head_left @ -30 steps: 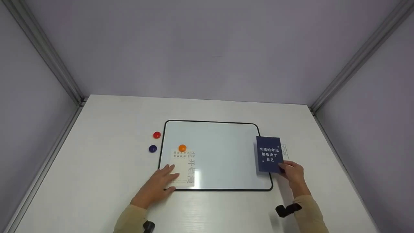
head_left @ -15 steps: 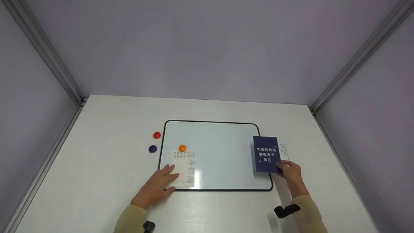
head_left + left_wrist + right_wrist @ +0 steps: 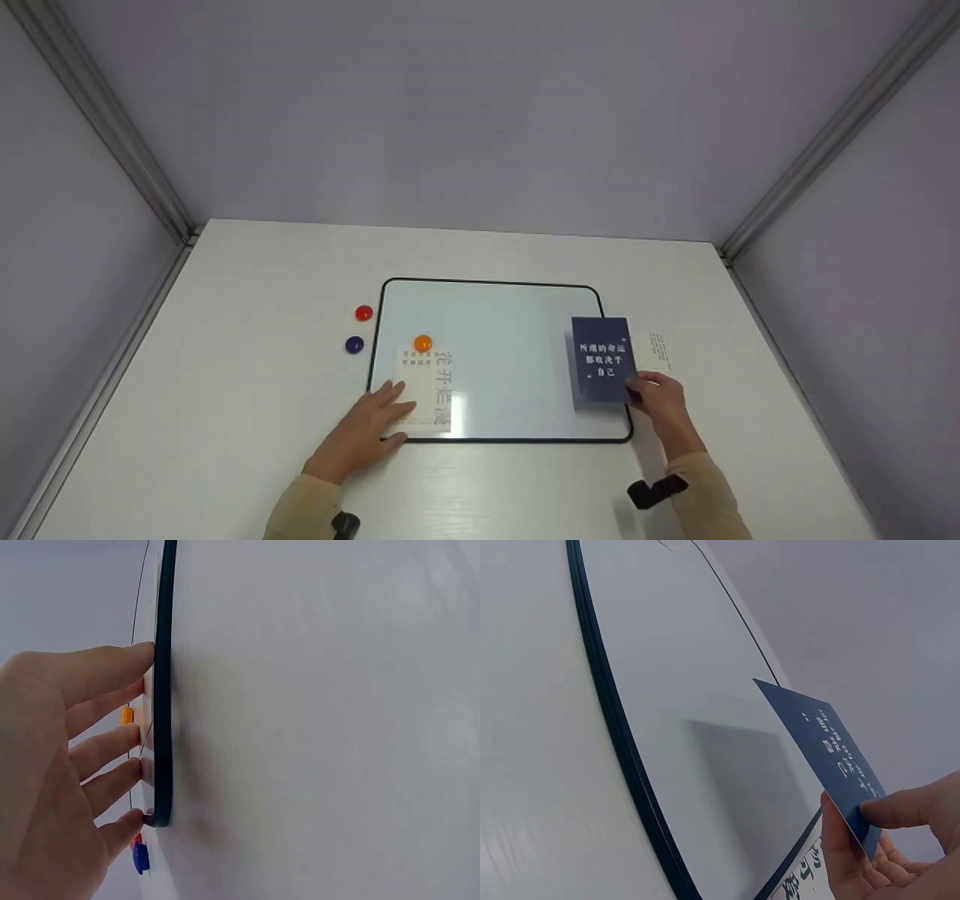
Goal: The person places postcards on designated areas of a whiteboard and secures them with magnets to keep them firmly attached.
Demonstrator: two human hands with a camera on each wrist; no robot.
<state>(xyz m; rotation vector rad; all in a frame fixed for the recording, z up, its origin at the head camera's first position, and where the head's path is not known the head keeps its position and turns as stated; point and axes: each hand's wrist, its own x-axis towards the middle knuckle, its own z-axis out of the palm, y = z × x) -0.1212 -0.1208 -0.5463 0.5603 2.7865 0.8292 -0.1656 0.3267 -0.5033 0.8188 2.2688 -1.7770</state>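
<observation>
A dark blue card (image 3: 602, 352) with white lettering is pinched at its lower right corner by my right hand (image 3: 660, 397). It hangs above the right edge of the whiteboard (image 3: 517, 352), its shadow falling on the surface in the right wrist view. My left hand (image 3: 364, 427) lies with fingers spread at the board's lower left corner. Those fingertips touch the board's edge and the cream card (image 3: 427, 394), which lies flat there. An orange round magnet (image 3: 423, 343) sits at the top of the cream card.
Left of the board lie a red magnet (image 3: 364, 313) and a dark blue magnet (image 3: 354, 345) on the white table (image 3: 247, 337). Another pale printed card (image 3: 652, 350) lies right of the board, partly hidden. Grey panels (image 3: 480, 120) enclose the table behind and at the sides.
My right hand has carried the blue card leftward, farther over the whiteboard, uncovering more of the pale card beside it. The left hand has stayed in place.
</observation>
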